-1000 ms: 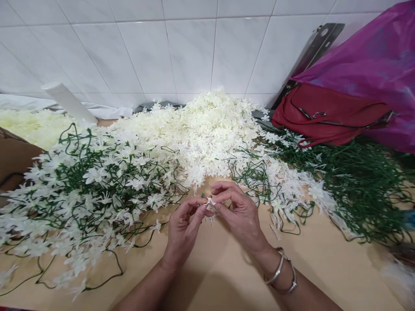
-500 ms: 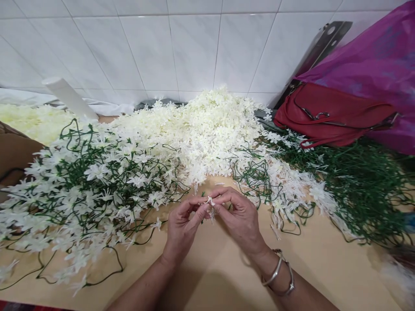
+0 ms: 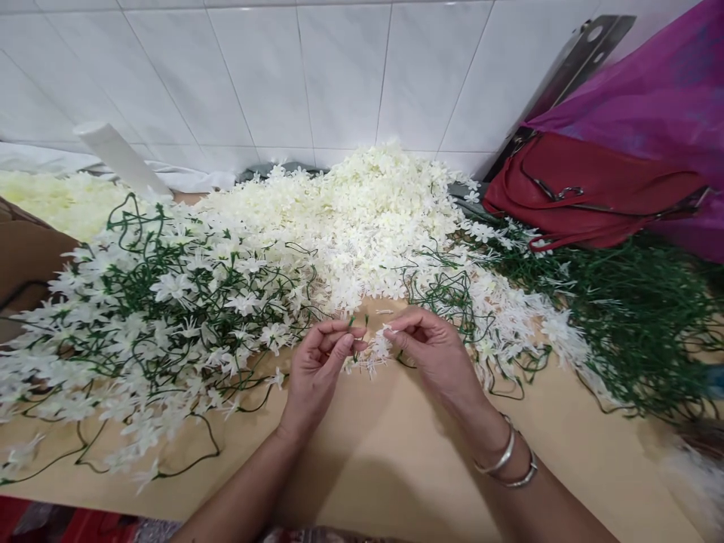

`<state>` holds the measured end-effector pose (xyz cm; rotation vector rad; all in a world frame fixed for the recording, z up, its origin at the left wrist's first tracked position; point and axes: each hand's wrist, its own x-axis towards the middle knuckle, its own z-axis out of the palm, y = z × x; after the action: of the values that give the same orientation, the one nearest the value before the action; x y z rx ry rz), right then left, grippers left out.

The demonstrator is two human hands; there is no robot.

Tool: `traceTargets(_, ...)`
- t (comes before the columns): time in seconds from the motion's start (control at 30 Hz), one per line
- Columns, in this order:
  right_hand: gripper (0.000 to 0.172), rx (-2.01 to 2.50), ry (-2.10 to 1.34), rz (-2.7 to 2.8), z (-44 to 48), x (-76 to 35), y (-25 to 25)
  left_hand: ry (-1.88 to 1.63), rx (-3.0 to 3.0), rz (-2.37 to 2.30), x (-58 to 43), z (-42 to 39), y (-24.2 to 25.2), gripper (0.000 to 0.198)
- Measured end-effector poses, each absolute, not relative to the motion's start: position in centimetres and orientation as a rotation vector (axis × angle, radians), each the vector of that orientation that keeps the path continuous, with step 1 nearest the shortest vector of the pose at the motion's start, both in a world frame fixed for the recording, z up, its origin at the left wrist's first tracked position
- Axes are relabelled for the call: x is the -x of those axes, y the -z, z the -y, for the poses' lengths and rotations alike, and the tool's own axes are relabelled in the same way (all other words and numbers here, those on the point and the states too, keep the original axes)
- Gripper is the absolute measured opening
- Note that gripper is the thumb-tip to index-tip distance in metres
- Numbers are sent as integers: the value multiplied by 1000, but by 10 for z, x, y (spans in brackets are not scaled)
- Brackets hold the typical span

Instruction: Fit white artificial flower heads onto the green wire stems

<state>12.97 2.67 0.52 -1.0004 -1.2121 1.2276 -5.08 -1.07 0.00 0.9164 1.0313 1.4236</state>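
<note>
Above the tan tabletop point(image 3: 390, 452), my left hand point(image 3: 320, 369) pinches a thin green stem point(image 3: 351, 323) between thumb and fingers. To its right, my right hand point(image 3: 433, 351) grips a small white artificial flower point(image 3: 382, 345) at the fingertips. A small gap parts the two hands. Left of them spreads a heap of white artificial flowers on green stems point(image 3: 175, 290). Behind my hands rises a pile of loose white blossoms point(image 3: 385, 204). Tangled bare green stems point(image 3: 446, 298) and thin white pieces lie beyond my right hand.
A large mass of green stems point(image 3: 639, 324) covers the right side, below a red handbag point(image 3: 599, 188) and a purple plastic bag point(image 3: 667, 83). A white cylinder point(image 3: 121, 158) leans at the back left. A brown box point(image 3: 31, 264) stands at the left edge, and a tiled wall point(image 3: 345, 75) closes the back.
My hands have moved apart from touching fingertips. The right hand has drawn to the right with the white flower, while the left keeps the green stem. The view has shifted slightly.
</note>
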Motion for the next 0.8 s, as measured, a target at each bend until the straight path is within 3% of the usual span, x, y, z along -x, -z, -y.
traceTargets(0.33, 29, 921, -1686, 877, -24, -125, -16, -1396, -1088, -1090, 51, 10, -4, 25)
traceTargets(0.63, 35, 1002, -1749, 897, -20, -123, -23, -1342, -1124, -1130, 49, 11, -3, 32)
traceTargets(0.8, 33, 1010, -1764, 953, -20, -124, -20, -1334, -1157, -1107, 50, 12, -2, 26)
